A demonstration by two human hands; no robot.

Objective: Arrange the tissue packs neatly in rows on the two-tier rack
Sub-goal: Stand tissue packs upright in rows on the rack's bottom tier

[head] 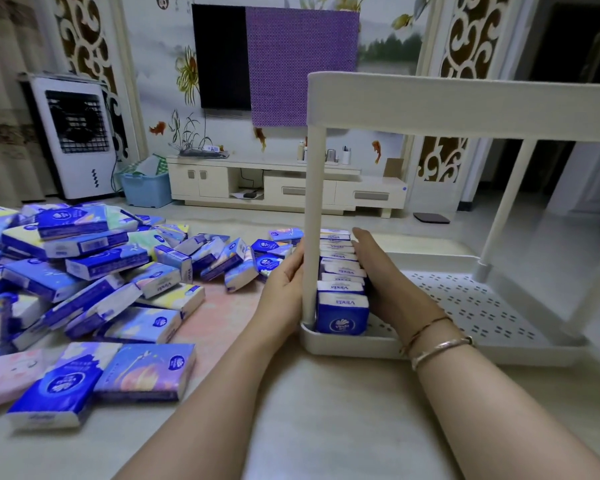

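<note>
Two hands square up one row of tissue packs (340, 282) on the bottom tier of a white two-tier rack (465, 102).

The row stands on end along the left edge of the lower shelf (471, 306), running back from the front corner just behind the front-left post (314, 220). The left hand (284, 282) lies outside that post, its grip spread with straight fingers against the row's left side. The right hand (378, 271) lies inside the rack, its grip also spread, fingers flat along the row's right side; two bracelets (433, 341) circle that wrist. To the left, a loose heap of packs (94, 271) covers the counter (326, 410), well apart from the rack. The top tier's contents cannot be seen.
</note>
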